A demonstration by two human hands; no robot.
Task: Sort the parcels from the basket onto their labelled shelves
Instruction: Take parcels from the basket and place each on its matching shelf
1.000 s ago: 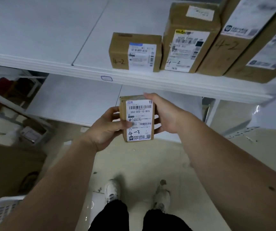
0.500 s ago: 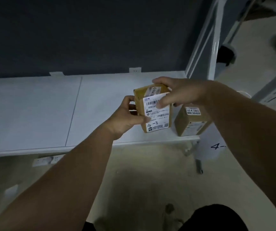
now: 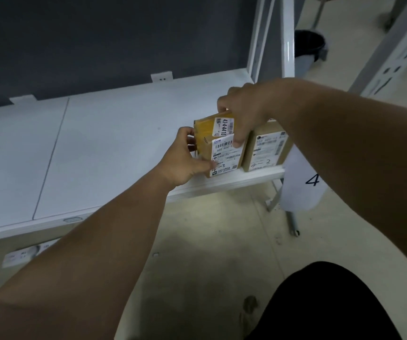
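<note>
Head view. Item: small brown parcel (image 3: pixel 222 153), cardboard, standing upright on the white shelf (image 3: pixel 114 148) at its front edge, near the front right corner. Long axis vertical; white shipping label faces the camera, barcode at top, handwritten "4-3" near the bottom. A second label lies on the top face, its print running front to back.

Left hand (image 3: pixel 185 159): at the parcel's left side, thumb pressed on the lower front of the label, fingers curled round the left face.

Right hand (image 3: pixel 244 111): gripping from above, fingers curled over the top, thumb down the front right edge.

Adjacent: second brown parcel (image 3: pixel 267 149), upright, touching the first on its right, at the shelf's front right corner, marked "4-2".

Also: white sheet (image 3: pixel 300 185) bearing a "4", hanging off the shelf's right end; black bin (image 3: pixel 309 44) on the floor beyond.
</note>
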